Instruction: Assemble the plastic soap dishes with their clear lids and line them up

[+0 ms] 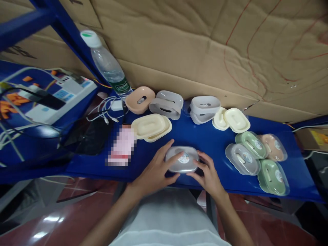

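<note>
A grey soap box (pixel 188 166) with a transparent lid and a round sticker lies near the table's front edge. My left hand (pixel 161 165) grips its left side, one finger reaching across the lid toward the sticker. On the opposite side, my right hand (pixel 206 171) has its fingers and thumb closed around the right end. Beyond my hands lie cream oval inserts (pixel 148 125). Behind them stand an orange-pink box base (pixel 145 97) and grey bases (pixel 170 99). Further right are pale grey stacked bases (pixel 205 104) and more cream inserts (pixel 237 120).
Several lidded soap boxes (pixel 273 177) in green, grey and pink sit at the right. A water bottle (pixel 109 68) stands at the back left, near white cables (pixel 102 109) and a power strip (pixel 64 95). A blurred pink item (pixel 122 145) lies left. Cardboard (pixel 179 44) walls the back.
</note>
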Available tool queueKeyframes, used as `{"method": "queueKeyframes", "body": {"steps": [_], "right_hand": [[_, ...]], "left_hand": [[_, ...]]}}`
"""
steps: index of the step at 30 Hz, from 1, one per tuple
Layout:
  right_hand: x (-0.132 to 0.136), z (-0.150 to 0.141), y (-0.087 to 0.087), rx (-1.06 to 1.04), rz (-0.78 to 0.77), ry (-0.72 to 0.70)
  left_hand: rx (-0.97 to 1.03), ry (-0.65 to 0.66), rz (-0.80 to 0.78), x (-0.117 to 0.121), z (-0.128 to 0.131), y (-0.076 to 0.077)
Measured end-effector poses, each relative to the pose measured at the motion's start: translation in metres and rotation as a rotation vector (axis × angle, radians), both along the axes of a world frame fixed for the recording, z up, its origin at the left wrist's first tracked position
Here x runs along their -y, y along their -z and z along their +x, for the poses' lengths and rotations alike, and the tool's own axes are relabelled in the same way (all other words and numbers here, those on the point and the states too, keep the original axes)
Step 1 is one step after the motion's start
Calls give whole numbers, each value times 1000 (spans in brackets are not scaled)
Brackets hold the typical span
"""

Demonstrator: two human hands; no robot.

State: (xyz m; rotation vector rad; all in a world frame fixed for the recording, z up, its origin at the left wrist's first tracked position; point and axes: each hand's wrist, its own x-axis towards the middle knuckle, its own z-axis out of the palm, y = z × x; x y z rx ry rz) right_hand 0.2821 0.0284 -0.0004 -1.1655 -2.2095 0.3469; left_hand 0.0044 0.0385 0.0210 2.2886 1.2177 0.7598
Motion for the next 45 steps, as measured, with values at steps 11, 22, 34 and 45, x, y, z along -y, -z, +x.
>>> {"method": "queueKeyframes", "body": {"steps": [11, 22, 34, 45], "right_hand": [[8, 12, -5, 208, 9, 16], [-2, 17, -11, 200, 40, -37], [-18, 20, -17, 203, -107, -141], [-29, 47, -50, 120, -107, -46]], "left_hand": [[-51, 46, -79, -6, 1, 9], [93, 37, -148, -3, 11, 9], [12, 39, -198, -9, 14, 11], [168, -4, -230, -9, -5, -2]]}}
